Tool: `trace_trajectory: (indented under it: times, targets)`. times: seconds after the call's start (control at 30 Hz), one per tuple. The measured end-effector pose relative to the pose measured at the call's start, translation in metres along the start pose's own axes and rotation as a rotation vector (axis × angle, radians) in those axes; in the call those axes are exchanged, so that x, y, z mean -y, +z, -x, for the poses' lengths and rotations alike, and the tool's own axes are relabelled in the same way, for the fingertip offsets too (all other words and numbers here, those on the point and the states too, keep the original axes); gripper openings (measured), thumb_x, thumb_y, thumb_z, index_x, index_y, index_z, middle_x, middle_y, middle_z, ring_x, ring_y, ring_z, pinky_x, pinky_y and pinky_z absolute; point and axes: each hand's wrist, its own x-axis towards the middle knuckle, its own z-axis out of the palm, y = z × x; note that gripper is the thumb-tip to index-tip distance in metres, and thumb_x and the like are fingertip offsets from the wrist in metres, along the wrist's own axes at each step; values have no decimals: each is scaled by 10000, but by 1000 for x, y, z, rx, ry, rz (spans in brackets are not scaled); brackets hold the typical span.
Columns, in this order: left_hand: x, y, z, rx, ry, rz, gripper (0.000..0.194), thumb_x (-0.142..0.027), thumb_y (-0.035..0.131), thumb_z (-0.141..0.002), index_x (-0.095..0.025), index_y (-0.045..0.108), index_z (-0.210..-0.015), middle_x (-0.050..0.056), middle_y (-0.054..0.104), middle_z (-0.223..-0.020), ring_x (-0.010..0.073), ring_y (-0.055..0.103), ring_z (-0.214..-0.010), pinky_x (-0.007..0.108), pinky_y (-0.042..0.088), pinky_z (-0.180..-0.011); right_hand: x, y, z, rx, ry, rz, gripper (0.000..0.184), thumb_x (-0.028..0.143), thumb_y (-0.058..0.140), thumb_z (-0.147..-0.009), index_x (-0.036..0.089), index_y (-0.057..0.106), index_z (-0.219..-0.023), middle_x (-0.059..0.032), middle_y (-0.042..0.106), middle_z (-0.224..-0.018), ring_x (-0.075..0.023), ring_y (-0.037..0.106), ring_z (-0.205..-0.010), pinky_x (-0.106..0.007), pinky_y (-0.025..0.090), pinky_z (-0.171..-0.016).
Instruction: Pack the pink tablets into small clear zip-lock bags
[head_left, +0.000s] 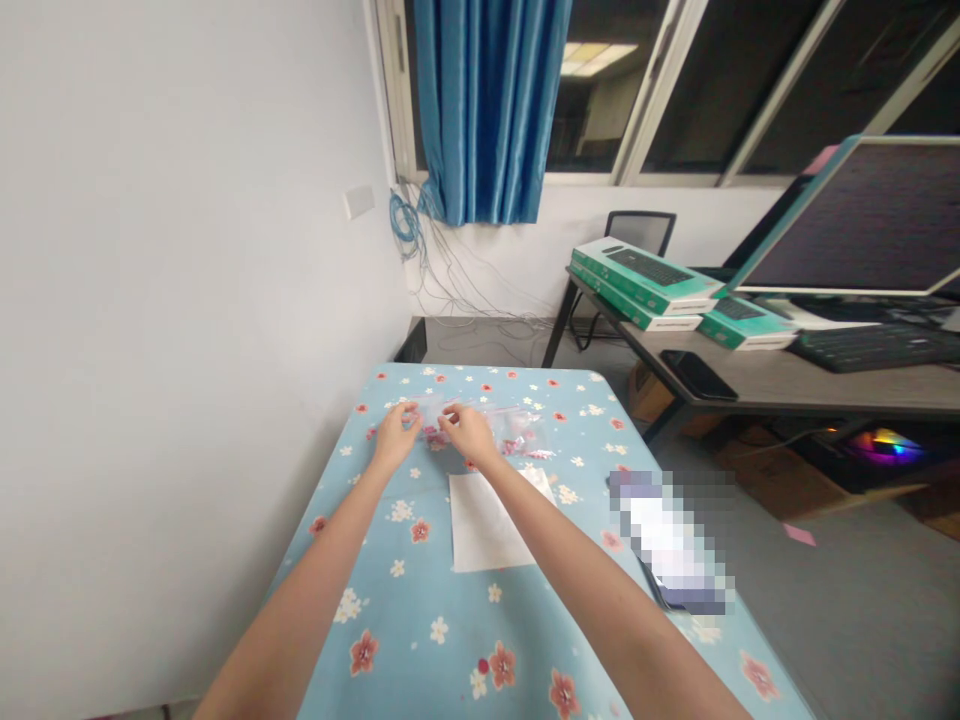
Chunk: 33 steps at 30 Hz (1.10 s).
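Note:
Both hands are at the far part of the table, their fingers pinched at the top of a small clear plastic bag (430, 410). My left hand (397, 436) is closed on the bag's left edge. My right hand (470, 434) is closed on its right edge, close to the opening. Small pink and red bits show low in the bag, too small to name. To the right lie more clear bags (525, 432) with similar pink bits. A white sheet of paper (487, 525) lies nearer, partly under my right forearm.
The table has a blue flowered cloth (420, 600), with a small red round piece (483, 666) near the front. A blurred-out phone (671, 540) lies at right. A wall (187, 300) stands close at left. The desk beyond holds keyboard boxes (645, 280) and a monitor (862, 220).

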Motion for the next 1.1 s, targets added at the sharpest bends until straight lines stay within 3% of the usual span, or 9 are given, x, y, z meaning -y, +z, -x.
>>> trace_trajectory:
  times: [0.1, 0.2, 0.3, 0.4, 0.57, 0.7, 0.8, 0.93, 1.1]
  targets:
    - [-1, -1, 5, 11, 14, -108, 275, -151, 706, -609, -220, 654, -870, 70, 629, -1083, 305, 508, -1125, 504, 306, -1022, -1, -3, 9, -2, -9, 38, 308, 224, 583, -783, 161, 642, -1078, -73, 691, -910, -219, 625, -857, -300, 425, -767]
    - [-6, -2, 16, -1, 47, -151, 307, -161, 695, -631, -235, 664, -927, 80, 569, -1215, 341, 406, -1232, 552, 196, -1067, -5, -11, 28, -9, -44, 18, 329, 238, 568, -799, 188, 614, -1121, -39, 676, -912, -173, 614, -768, -278, 431, -739]
    - [-18, -1, 34, -16, 118, -93, 258, -215, 630, -714, -215, 642, -972, 87, 570, -1190, 288, 454, -1192, 479, 281, -1046, -15, -22, 57, -27, -87, -199, 224, 278, 536, -823, 195, 633, -1008, -8, 649, -802, -130, 557, -613, -255, 428, -640]
    - [-33, 6, 66, 17, 128, -24, 208, -306, 565, -784, -193, 618, -950, 70, 634, -1013, 211, 588, -953, 368, 435, -891, -27, -31, 93, -41, -73, -451, 207, 334, 580, -792, 179, 632, -919, -12, 617, -773, -122, 511, -585, -243, 395, -566]
    - [-60, 23, 134, 344, -69, 473, 245, -403, 624, -747, -166, 582, -792, -13, 562, -640, 125, 539, -633, 243, 428, -652, -38, -41, 158, 66, 44, -759, 247, 414, 667, -740, 181, 606, -795, 15, 557, -669, -109, 457, -553, -233, 353, -533]
    - [-65, 23, 171, 554, -173, 588, 287, -423, 649, -739, -157, 542, -727, -39, 490, -575, 88, 445, -552, 210, 349, -569, -39, -49, 192, 271, 63, -876, 284, 415, 677, -755, 167, 558, -685, 11, 557, -627, -106, 462, -566, -236, 335, -563]
    - [-61, 20, 184, 610, -213, 639, 302, -419, 650, -736, -163, 498, -696, -46, 461, -575, 81, 418, -538, 205, 323, -544, -41, -52, 201, 389, 35, -942, 285, 384, 706, -741, 165, 540, -665, -2, 575, -653, -126, 503, -640, -245, 340, -607]
    - [-58, 20, 190, 705, -164, 521, 288, -415, 615, -756, -175, 470, -692, -38, 466, -585, 99, 447, -538, 219, 333, -532, -45, -52, 201, 432, -15, -1002, 303, 382, 712, -738, 168, 519, -642, 2, 563, -660, -127, 488, -660, -251, 337, -634]
    - [-61, 27, 198, 546, 90, 15, 195, -304, 449, -870, -188, 492, -720, -15, 517, -631, 123, 476, -597, 241, 333, -586, -49, -52, 202, 416, -15, -964, 330, 412, 709, -733, 169, 506, -643, 6, 546, -666, -127, 470, -658, -251, 330, -635]
